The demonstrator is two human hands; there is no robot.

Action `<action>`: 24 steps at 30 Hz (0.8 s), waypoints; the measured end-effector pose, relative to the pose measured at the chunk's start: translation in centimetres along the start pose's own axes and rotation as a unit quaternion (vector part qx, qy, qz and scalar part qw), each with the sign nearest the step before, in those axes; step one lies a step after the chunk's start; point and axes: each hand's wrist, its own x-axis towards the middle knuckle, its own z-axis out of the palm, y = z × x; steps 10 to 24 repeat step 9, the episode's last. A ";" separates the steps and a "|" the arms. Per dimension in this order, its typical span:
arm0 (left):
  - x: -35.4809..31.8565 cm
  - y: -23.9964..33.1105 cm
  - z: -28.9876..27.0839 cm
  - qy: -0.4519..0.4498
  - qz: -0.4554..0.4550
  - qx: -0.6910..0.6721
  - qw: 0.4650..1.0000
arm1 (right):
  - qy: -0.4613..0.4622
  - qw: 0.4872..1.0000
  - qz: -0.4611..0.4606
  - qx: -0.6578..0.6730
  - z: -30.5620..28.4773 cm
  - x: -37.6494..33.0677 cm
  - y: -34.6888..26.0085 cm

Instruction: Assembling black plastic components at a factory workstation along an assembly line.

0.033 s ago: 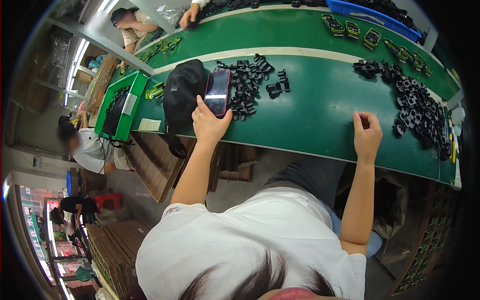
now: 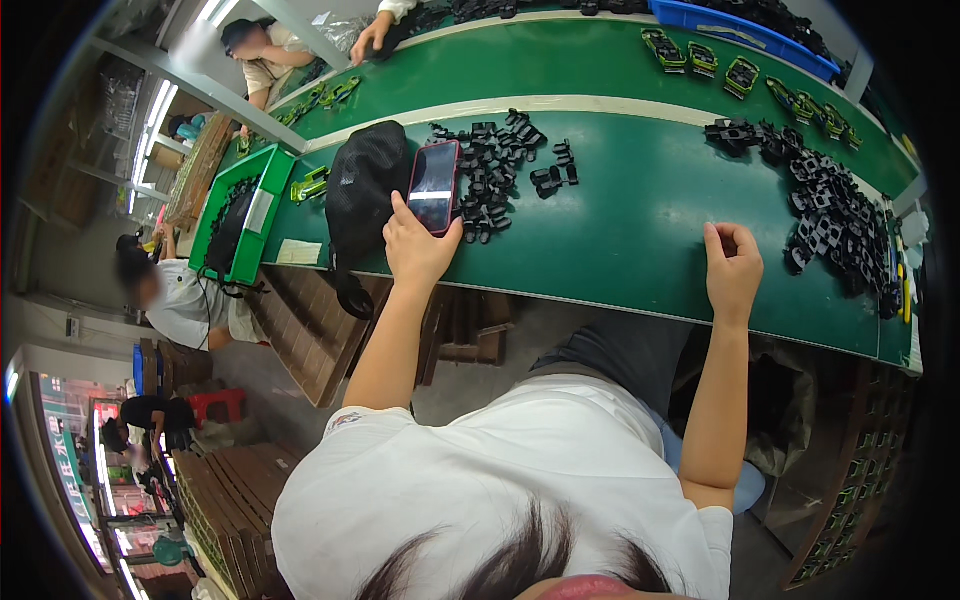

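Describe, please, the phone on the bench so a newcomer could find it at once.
On the green bench, look between the black bag and the nearer heap of black plastic parts. The phone lies there under the left hand: flat, red-edged, the only glossy screen.

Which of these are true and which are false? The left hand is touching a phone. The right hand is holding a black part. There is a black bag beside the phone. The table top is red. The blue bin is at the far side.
1. The left hand is touching a phone: true.
2. The right hand is holding a black part: false. It rests loosely curled on the table, with no part visible in it.
3. There is a black bag beside the phone: true, on its left.
4. The table top is red: false. It is green.
5. The blue bin is at the far side: true.
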 end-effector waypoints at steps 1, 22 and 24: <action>0.1 0.1 0.0 0.000 0.004 -0.002 1.000 | -0.007 1.000 0.007 0.001 0.0 0.0 0.0; 0.4 0.0 -2.9 0.036 0.030 -0.118 0.992 | -0.007 1.000 0.001 0.010 -0.1 0.0 -0.2; 0.4 0.0 -2.9 0.036 0.030 -0.118 0.992 | -0.007 1.000 0.001 0.010 -0.1 0.0 -0.2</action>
